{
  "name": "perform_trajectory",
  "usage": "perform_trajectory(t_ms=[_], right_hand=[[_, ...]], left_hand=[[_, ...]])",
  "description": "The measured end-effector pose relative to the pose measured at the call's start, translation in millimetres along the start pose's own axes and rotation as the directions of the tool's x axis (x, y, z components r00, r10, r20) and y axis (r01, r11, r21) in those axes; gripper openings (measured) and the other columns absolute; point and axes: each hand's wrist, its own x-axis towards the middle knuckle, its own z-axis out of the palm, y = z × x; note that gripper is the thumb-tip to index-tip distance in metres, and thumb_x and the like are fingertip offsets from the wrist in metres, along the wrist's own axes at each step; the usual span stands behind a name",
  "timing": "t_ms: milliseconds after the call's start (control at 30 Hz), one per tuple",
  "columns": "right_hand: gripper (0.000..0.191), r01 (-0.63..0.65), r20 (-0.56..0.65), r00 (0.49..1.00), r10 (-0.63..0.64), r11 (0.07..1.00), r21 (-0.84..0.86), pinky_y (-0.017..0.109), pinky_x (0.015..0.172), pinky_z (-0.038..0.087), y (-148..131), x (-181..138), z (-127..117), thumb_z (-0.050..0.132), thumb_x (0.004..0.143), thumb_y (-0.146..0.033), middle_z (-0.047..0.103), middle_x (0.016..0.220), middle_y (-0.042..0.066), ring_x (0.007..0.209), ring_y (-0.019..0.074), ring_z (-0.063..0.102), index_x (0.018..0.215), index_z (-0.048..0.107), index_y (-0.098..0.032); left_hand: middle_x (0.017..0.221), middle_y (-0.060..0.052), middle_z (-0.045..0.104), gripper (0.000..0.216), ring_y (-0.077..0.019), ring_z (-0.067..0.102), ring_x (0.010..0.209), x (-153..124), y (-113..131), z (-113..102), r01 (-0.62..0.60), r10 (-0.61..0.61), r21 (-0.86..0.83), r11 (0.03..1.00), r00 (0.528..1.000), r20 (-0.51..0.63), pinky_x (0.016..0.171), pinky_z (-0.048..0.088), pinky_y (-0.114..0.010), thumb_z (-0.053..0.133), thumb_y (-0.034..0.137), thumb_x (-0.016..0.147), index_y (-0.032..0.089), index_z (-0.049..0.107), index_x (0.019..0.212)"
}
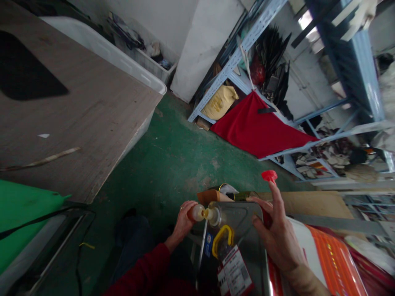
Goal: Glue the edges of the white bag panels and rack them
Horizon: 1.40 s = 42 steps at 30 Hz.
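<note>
A rectangular metal can [243,242] with a yellow handle [222,239] and a paper label lies tipped toward the left, its spout against a small clear bottle [197,213]. My left hand [183,224] is wrapped round that bottle at the spout. My right hand [276,234] presses on the can's far side, fingers stretched, with a red cap [269,176] pinched at the tip of the raised finger.
A wooden tabletop [77,119] fills the left, with a white tub [123,61] behind it. Blue metal shelving [277,107] with a red cloth [262,127] and a yellow sack [219,102] stands ahead. Green floor [173,160] lies between. An orange-and-white box [333,259] sits right of the can.
</note>
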Motion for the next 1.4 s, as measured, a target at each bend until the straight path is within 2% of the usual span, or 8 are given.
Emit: perform_trajectory(t_ms=[500,1233,1400], right_hand=[[0.076,0.0,-0.015,1.0,0.0,1.0,0.015,0.048,0.095,0.046,3.1,-0.3,1.7,0.047,0.081,-0.023,0.065,0.114,0.006,0.109,0.0246,0.059,0.148,0.01,-0.024],[0.076,-0.019,0.013,1.0,0.019,0.999,0.026,0.049,0.099,0.041,0.8,-0.3,0.3,0.046,0.082,-0.024,0.064,0.115,0.005,0.11,0.0239,0.058,0.148,0.008,-0.026],[0.076,-0.008,0.002,1.0,0.008,1.0,0.026,0.049,0.097,0.043,1.3,-0.2,0.4,0.047,0.081,-0.024,0.064,0.114,0.006,0.109,0.0244,0.058,0.147,0.009,-0.024]], left_hand=[[0.107,-0.01,0.067,0.044,-0.0293,0.059,0.104,0.8,1.1,0.9,0.034,-0.034,-0.004,0.999,0.999,-0.007,0.097,0.043,-0.049,0.076,0.023,0.057,0.02,0.066,0.099],[0.107,-0.009,0.068,0.044,-0.0288,0.059,0.105,1.4,3.3,0.4,0.039,-0.039,-0.015,0.999,0.999,-0.005,0.098,0.043,-0.049,0.077,0.025,0.058,0.021,0.067,0.1],[0.107,-0.011,0.067,0.044,-0.0287,0.059,0.105,1.2,3.9,0.5,0.041,-0.041,-0.019,0.999,0.999,-0.008,0.097,0.044,-0.048,0.077,0.023,0.057,0.019,0.067,0.1]])
